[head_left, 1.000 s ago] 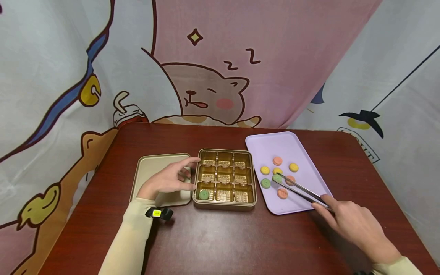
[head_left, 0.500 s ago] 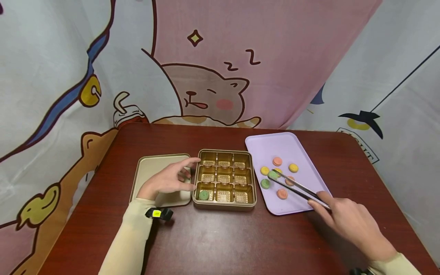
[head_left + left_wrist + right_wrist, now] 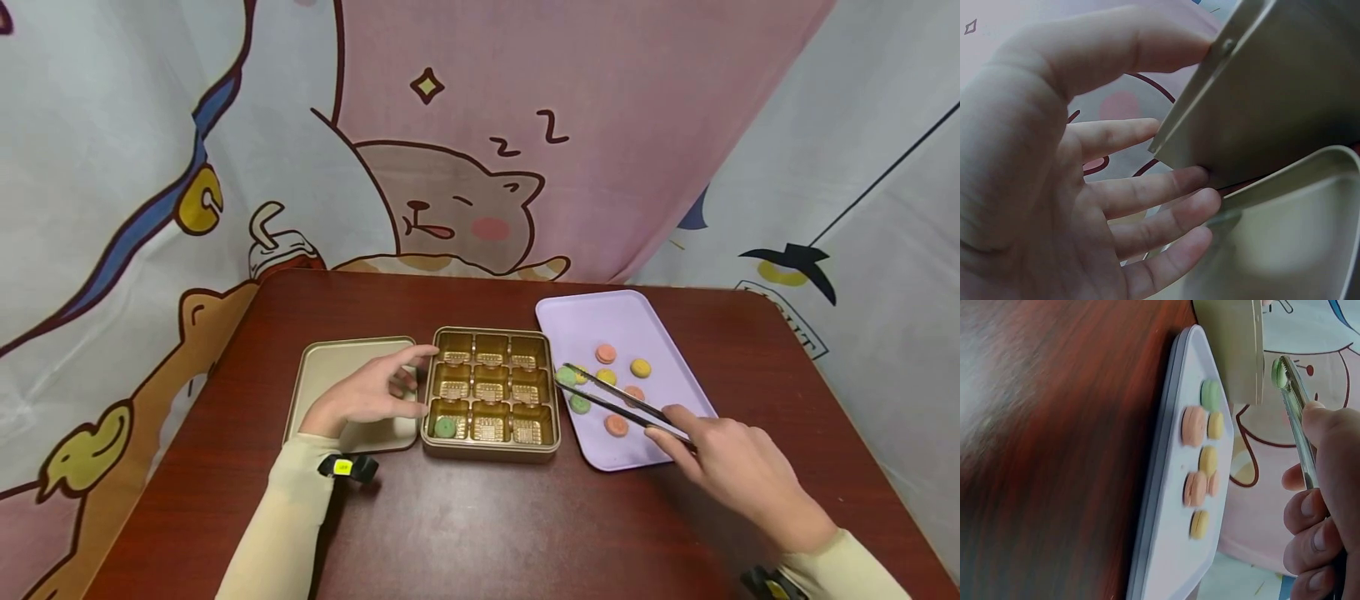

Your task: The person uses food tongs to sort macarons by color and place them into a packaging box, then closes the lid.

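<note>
Aloft, ridged metal tongs (image 3: 1301, 439) pinch a round green macaron (image 3: 1277, 373).

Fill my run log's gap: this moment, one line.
right hand holds tongs; tongs pinch green macaron raised off tray; left hand touches sectioned box; box holds another green macaron

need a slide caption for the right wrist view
Right hand holding tongs that pinch a green macaron, with seven more macarons on the pale tray.
</note>
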Demonstrator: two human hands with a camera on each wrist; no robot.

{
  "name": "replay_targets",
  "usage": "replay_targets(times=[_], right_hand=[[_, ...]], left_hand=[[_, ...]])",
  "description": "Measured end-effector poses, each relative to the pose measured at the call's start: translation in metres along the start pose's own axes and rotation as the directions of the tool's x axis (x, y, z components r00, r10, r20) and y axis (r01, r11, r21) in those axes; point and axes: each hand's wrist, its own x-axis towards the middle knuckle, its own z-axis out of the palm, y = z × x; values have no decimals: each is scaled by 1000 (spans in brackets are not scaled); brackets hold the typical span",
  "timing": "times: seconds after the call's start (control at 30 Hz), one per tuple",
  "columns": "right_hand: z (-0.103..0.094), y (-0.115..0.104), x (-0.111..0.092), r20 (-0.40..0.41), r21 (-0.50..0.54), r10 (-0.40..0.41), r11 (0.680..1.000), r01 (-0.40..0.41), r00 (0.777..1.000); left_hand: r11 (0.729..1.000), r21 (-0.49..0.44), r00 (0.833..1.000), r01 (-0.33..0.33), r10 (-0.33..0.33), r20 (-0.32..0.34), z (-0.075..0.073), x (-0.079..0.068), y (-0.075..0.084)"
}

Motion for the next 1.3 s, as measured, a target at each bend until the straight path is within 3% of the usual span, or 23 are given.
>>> replay_targets(times=[0.37,0.6,1.0,1.3], right_hand=[[7,-24,26,-17,20,-91,996,91,996],[15,-38,44,-102,56,-196,978,203,975],[30,-71,72,-122,48,-317,945,324,941],[35,-89,84,-98,-8,-284,959,285,954]], left_hand=[[1000,-1,1000,6,-6,-3,0,-1,2],[1000,-3,1000,1,-1,-4,1,-1,0],[1000,4,1000,-2,2,-1,1,0,-1],[1000,4,1000,8,-8,-1,0,1,-1]])
